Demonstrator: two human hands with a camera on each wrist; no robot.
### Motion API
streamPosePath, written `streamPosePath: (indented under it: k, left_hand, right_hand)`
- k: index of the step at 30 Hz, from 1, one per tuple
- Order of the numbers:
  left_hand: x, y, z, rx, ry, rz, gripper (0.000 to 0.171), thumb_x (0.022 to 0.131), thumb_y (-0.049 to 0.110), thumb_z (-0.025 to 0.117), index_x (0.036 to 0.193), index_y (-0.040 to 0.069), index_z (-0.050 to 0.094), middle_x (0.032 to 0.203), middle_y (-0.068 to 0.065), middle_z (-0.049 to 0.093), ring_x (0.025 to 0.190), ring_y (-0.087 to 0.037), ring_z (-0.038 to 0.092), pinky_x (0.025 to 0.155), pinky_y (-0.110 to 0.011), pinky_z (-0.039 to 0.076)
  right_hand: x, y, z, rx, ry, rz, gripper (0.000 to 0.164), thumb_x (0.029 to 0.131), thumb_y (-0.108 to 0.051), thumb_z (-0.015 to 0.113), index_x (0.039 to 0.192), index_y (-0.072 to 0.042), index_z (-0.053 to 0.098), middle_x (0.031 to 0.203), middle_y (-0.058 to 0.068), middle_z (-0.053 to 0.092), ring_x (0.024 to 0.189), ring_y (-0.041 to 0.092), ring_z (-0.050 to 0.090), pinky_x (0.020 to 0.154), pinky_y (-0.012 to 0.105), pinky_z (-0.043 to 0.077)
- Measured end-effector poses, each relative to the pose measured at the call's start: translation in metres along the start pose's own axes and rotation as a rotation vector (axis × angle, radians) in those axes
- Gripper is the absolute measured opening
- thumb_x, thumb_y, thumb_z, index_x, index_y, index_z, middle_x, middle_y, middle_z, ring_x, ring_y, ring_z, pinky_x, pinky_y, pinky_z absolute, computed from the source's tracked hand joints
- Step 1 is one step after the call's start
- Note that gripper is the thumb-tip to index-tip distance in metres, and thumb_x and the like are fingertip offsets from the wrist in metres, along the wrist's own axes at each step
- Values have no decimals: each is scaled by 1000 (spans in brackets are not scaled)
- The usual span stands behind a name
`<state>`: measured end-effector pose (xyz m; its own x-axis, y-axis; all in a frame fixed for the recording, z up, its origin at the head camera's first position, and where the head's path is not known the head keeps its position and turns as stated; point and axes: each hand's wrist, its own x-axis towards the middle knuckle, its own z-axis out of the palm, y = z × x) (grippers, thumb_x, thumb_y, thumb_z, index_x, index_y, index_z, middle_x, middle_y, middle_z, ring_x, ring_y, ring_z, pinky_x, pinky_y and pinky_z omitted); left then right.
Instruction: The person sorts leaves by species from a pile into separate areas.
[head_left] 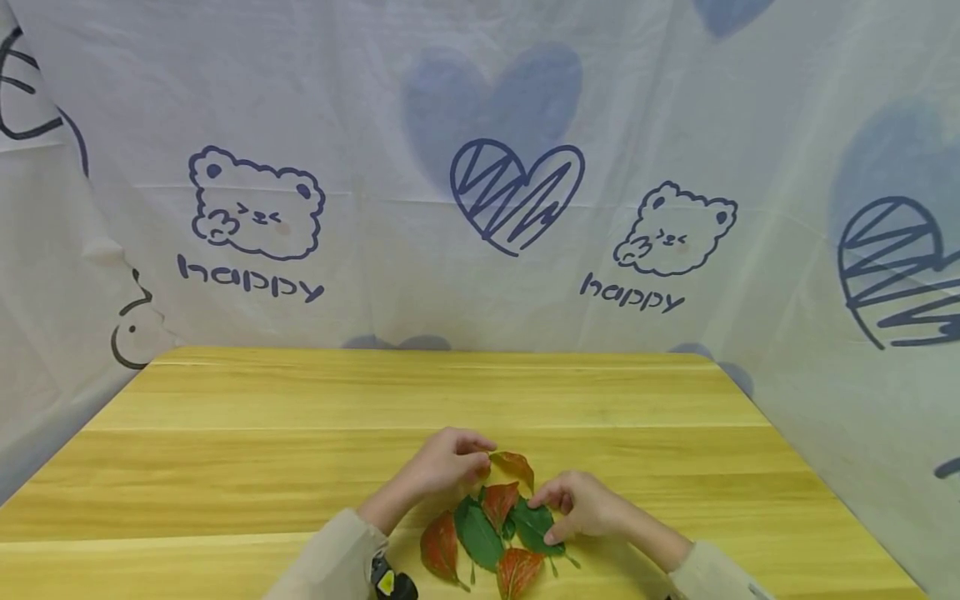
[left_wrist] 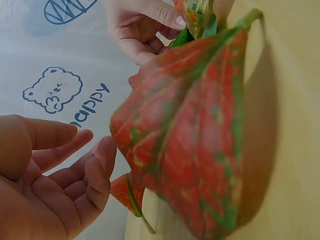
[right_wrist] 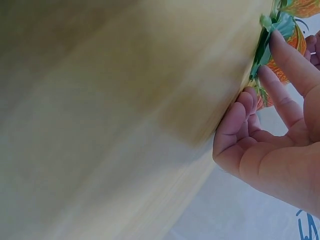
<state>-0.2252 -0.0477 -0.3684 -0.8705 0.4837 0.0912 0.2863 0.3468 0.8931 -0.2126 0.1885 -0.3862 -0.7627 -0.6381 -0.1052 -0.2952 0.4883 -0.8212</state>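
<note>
My left hand (head_left: 450, 461) is at the far end of a group of leaves, its fingertips beside a curved orange-red leaf (head_left: 515, 465). In the left wrist view its fingers are loosely bent, with a gap between them and nothing in it. My right hand (head_left: 588, 504) holds a dark green leaf (head_left: 534, 523) on the right side, thumb near the stem end and index finger at the upper edge. Between the hands lies a red leaf (head_left: 499, 502), next to another green leaf (head_left: 480, 537). A large red leaf (left_wrist: 185, 130) partly hides the group in the left wrist view.
Two more red leaves lie nearer me, one at the left (head_left: 439, 546) and one at the front (head_left: 519, 570). All rest on a yellow wood-grain table (head_left: 300, 467). A pale cloth (head_left: 375, 183) with printed hearts and bears hangs behind the table.
</note>
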Motion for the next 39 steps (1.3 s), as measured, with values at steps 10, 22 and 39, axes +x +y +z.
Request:
streamPosePath:
  k: [10,22,39]
  left_hand:
    - [9,-2,6,-102,-14,-74,25,91,4,47,111,-8,57,84,-13,63,57,-19,56,46,-26,42]
    - [17,-8,10,-229,-61,-163,30,93,11,46,115,-8,55,88,-12,62,51,-9,54,42,-19,36]
    - [22,-6,15,-303,-32,-112,30,91,10,51,111,-12,57,71,-19,63,53,-13,57,52,-26,49]
  right_hand:
    - [0,-1,-1,-31,-4,-19,34,68,2,74,100,7,63,68,1,42,49,6,29,47,17,28]
    - [0,-1,1,-20,6,-13,33,68,2,74,98,6,63,69,1,43,52,8,32,48,18,29]
    - [1,-2,1,-87,10,-24,32,68,-2,75,98,3,63,71,1,46,53,6,35,48,18,32]
